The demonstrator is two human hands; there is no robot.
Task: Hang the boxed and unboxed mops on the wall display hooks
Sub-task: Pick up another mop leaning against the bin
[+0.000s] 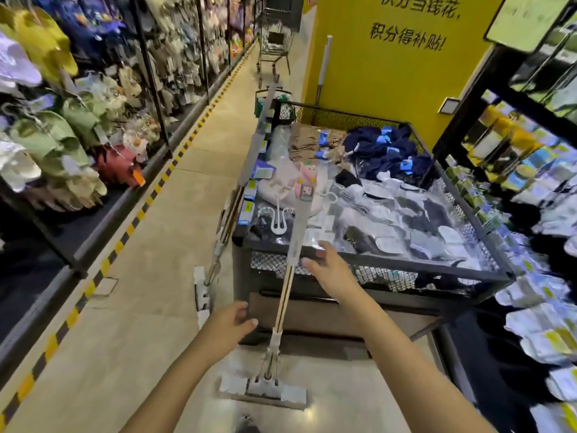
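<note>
Shop aisle, grey-handled mop (282,307) against wire bin (374,267), left hand (232,323), right hand (327,270), grips spread.

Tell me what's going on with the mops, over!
Both hands open, left hand and right hand either side of the near mop, not gripping. Mop leans on the bin. Second mop leans alongside. No hooks seen.

Aisle floor (175,214) open to my left, passable. Ahead, wire bin (390,270) heaped with packed socks blocks forward reach. 2 mops lean on it: near mop (285,307) between my hands, second mop (246,170) at bin's left edge. Right side crowded by shelving (499,170).
</note>
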